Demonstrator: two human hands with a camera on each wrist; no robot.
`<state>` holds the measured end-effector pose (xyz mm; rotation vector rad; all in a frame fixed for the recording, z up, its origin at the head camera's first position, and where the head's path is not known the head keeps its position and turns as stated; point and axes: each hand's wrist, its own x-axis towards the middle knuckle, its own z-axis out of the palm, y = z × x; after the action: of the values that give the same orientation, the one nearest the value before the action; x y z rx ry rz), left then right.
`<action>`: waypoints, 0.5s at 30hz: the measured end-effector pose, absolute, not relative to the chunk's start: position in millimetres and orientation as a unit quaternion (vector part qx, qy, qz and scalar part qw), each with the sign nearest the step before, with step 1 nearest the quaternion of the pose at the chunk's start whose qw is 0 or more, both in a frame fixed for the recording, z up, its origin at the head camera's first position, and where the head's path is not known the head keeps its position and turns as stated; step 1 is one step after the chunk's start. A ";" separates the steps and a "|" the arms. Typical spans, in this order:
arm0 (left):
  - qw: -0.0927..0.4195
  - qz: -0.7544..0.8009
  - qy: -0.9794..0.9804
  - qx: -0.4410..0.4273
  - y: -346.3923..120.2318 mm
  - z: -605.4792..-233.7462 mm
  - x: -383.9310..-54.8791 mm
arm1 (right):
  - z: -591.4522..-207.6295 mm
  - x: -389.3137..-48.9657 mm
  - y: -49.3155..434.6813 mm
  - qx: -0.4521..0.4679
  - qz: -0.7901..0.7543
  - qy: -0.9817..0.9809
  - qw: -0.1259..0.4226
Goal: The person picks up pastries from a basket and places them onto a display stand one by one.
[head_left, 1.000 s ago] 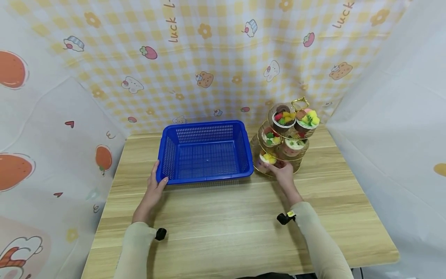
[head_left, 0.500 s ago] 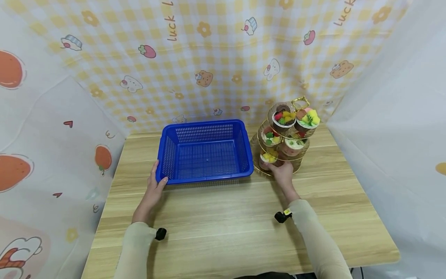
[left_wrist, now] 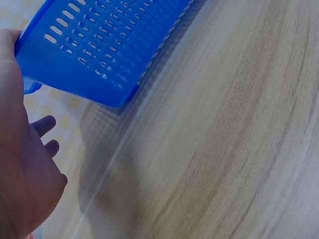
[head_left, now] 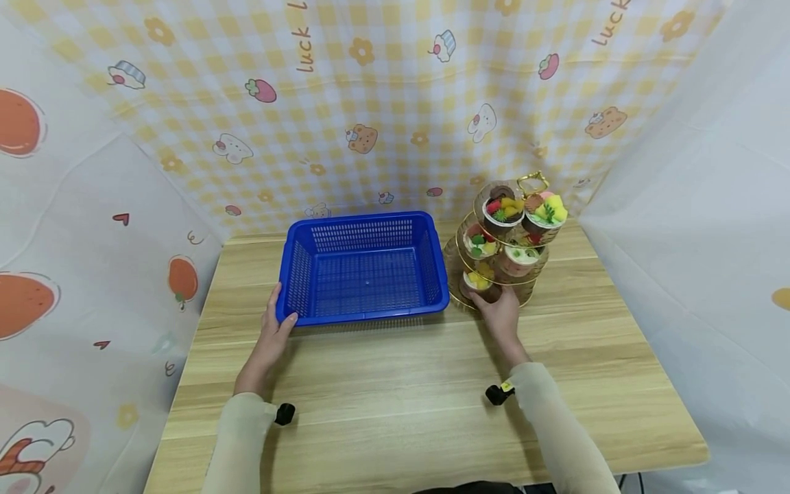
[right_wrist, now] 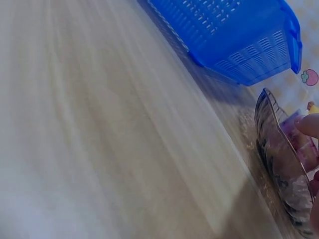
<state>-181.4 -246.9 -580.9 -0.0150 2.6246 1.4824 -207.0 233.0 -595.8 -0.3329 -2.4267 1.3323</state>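
Note:
A blue plastic basket (head_left: 367,281) with slotted walls stands on the wooden table. My left hand (head_left: 274,336) grips its front left corner, thumb on the rim; in the left wrist view other fingers (left_wrist: 45,124) hang below the rim. Right of the basket is a three-tier clear stand (head_left: 459,295) with gold trim. On its bottom tier my right hand (head_left: 504,317) holds a dessert cup (head_left: 478,280) with yellow topping. In the right wrist view the thumb (right_wrist: 309,124) lies against the pinkish cup (right_wrist: 301,147), just inside the tray's rim (right_wrist: 281,134).
The stand's top tier carries two fruit-topped cups, a dark one (head_left: 503,211) and a green-and-yellow one (head_left: 544,214). Two more cups, one red and green (head_left: 479,241), one pale green (head_left: 520,257), sit on the middle tier. A checked curtain (head_left: 395,137) hangs behind the table (head_left: 395,398).
The dessert cup has shifted slightly back and right on the bottom tier. My right wrist has dropped a little toward the front. My left hand and the basket have stayed in place.

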 end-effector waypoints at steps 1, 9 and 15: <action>0.063 0.491 0.869 -0.005 -246.9 -581.0 -181.5 | -595.7 -204.0 234.1 -0.116 0.471 -0.856 0.178; 0.071 0.490 0.869 -0.007 -246.6 -579.8 -181.1 | -591.1 -172.7 245.4 -0.127 0.482 -0.849 0.176; 0.076 0.490 0.868 -0.007 -247.1 -580.1 -180.5 | -588.7 -155.2 248.5 -0.113 0.483 -0.850 0.179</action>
<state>-180.5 -247.1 -580.1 -0.0203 2.6034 1.4692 -155.2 248.5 -588.7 -0.3206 -2.4024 1.3651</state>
